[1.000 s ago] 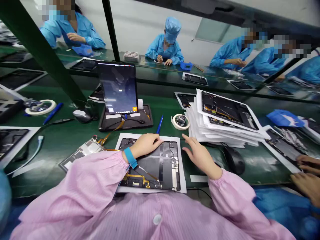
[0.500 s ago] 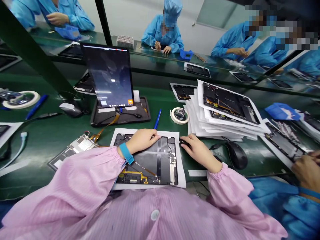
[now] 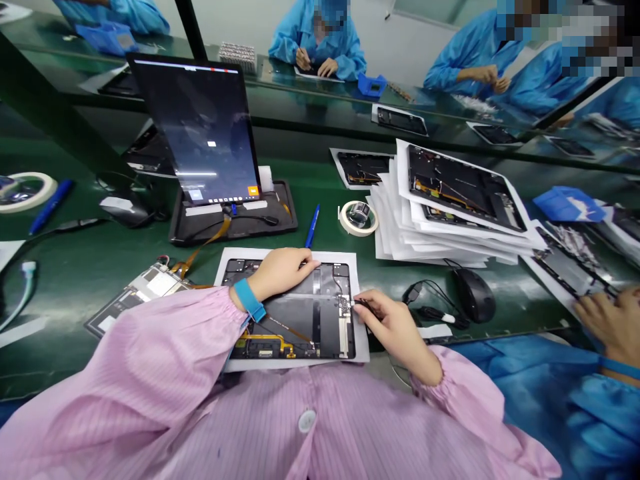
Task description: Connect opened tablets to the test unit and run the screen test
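The left hand [image 3: 280, 270] presses flat on the opened tablet [image 3: 295, 310] while the right hand [image 3: 393, 327] pinches a small black tool [image 3: 364, 304] at its 3 o'clock edge (a slip may scratch the connector).

1. One camera only, worn on the head of the person in the pink striped smock, so no second view shares the scene.
2. It looks forward and down, close over the dark green worktop [image 3: 100, 280].
3. Farther off, it takes in the blue-coated co-workers [image 3: 320, 40] opposite.
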`<action>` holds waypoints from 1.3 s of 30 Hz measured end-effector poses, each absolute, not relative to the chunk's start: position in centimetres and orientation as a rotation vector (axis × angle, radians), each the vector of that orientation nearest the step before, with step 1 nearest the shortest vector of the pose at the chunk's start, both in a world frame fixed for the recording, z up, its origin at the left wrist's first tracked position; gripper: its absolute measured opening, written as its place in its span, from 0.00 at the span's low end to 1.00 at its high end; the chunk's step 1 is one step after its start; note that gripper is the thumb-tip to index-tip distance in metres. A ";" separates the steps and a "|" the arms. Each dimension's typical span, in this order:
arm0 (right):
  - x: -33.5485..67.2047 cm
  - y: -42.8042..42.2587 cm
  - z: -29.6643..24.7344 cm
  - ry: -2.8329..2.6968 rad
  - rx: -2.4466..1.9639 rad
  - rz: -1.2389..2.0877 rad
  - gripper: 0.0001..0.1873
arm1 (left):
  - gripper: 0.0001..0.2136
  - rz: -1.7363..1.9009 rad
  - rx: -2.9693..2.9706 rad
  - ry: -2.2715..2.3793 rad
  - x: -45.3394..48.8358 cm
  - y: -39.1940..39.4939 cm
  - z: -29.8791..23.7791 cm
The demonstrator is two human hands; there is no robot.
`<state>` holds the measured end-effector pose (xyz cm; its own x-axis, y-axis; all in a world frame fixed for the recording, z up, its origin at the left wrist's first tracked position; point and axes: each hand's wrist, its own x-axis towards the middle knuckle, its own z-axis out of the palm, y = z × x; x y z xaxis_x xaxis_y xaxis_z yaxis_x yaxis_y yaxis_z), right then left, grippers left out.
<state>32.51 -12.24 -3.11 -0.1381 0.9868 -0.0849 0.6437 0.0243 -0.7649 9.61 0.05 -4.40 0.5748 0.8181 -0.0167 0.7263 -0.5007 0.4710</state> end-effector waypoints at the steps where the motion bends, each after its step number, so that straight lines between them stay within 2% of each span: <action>1: 32.4 -12.4 -3.3 -1.800 -1.662 0.965 0.10 | 0.18 0.292 2.383 1.241 9.6 0.0 -4.4; 19: 32.4 -12.8 -3.7 -1.833 -1.673 0.885 0.10 | 0.18 0.294 2.385 1.243 9.6 0.1 -4.4; 22: 31.8 -12.7 -4.0 -2.023 -1.736 0.664 0.13 | 0.19 0.295 2.378 1.259 9.7 0.1 -4.3; 27: 30.6 -12.5 -4.6 -2.276 -1.753 0.114 0.23 | 0.18 0.320 2.359 1.285 9.7 0.4 -4.4; 39: 29.9 -10.1 -4.9 -2.403 -1.866 0.028 0.24 | 0.18 0.353 2.316 1.405 9.0 1.1 -4.5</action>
<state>29.88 -10.05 -4.90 -0.2448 0.9673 0.0667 0.9655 0.2495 -0.0749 8.95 1.05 -4.50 0.4606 0.8876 0.0055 0.7846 -0.4100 0.4651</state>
